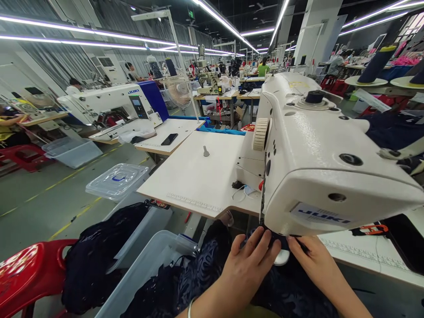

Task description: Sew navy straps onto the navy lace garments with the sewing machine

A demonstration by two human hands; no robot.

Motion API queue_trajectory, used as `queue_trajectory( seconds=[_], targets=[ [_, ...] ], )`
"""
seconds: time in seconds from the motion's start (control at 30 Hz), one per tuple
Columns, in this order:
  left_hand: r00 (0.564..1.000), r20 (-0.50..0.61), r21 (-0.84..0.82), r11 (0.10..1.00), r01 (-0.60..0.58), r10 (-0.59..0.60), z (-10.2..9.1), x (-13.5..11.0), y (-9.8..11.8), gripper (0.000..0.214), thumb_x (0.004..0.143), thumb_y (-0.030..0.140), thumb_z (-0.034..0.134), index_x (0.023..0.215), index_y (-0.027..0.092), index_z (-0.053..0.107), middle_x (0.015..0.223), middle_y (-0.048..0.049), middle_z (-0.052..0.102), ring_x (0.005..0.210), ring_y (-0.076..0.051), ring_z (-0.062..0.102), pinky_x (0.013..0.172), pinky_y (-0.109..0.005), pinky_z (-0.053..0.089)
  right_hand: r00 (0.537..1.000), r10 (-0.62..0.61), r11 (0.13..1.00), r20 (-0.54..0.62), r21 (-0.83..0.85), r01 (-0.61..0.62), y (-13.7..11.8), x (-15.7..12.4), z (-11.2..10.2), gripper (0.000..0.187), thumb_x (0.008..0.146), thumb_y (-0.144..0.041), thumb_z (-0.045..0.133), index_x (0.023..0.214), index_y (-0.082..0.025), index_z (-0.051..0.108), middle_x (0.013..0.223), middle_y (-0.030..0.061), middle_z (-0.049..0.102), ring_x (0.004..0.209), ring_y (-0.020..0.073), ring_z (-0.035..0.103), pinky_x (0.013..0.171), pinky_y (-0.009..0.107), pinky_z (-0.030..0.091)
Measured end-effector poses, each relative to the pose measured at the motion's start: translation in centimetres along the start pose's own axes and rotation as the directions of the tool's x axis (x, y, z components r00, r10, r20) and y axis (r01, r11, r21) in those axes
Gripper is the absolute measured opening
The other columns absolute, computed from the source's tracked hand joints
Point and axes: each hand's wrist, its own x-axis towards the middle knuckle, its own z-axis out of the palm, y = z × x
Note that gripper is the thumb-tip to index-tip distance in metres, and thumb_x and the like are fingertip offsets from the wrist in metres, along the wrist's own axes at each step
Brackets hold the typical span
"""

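Observation:
Patterned dark navy fabric (281,285) lies over my lap and runs up under the head of a white sewing machine (318,176). My left hand (248,265) presses the fabric's edge just left of the needle area, its fingers bent over the cloth and its thumb hidden. To the right of that spot, my right hand (309,256) pinches the fabric between thumb and fingers. A small white rounded machine part (282,257) shows between the two hands. The needle and presser foot are hidden behind the machine head.
On the white tabletop (188,176) lies a small metal piece (206,152). Clear plastic bins (155,251) with dark fabric stand at my left, beside a red stool (29,269). A phone (169,139) rests on the neighbouring table. Another sewing machine (109,106) stands beyond.

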Motion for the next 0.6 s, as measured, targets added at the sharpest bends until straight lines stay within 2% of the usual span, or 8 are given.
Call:
queue_trajectory(
  seconds=[0.27,0.6],
  targets=[
    [1.0,0.006,-0.017,1.0,0.012,-0.012,0.03,-0.27,0.2,0.033,0.1,0.026,0.047,0.13,0.032,0.058,0.144,0.0009,0.048,0.138,-0.019,0.033,0.103,-0.034,0.027,0.999,-0.017,0.999,0.033,-0.028,0.017,-0.41,0.16,-0.29,0.036,0.091,-0.04,0.045,0.068,-0.024,0.066,0.075,0.0055,0.072,0.075,0.024,0.065,0.064,0.031,0.053],
    [1.0,-0.008,-0.07,0.997,0.016,-0.017,-0.32,0.01,0.12,0.032,0.099,0.024,0.047,0.128,0.027,0.06,0.137,-0.0017,0.055,0.129,-0.02,0.043,0.096,-0.034,0.032,0.997,-0.082,0.997,0.014,-0.011,0.082,-0.42,0.31,0.2,0.034,0.093,-0.036,0.044,0.073,-0.022,0.068,0.075,0.0057,0.072,0.073,0.0228,0.066,0.071,0.032,0.055]
  ],
)
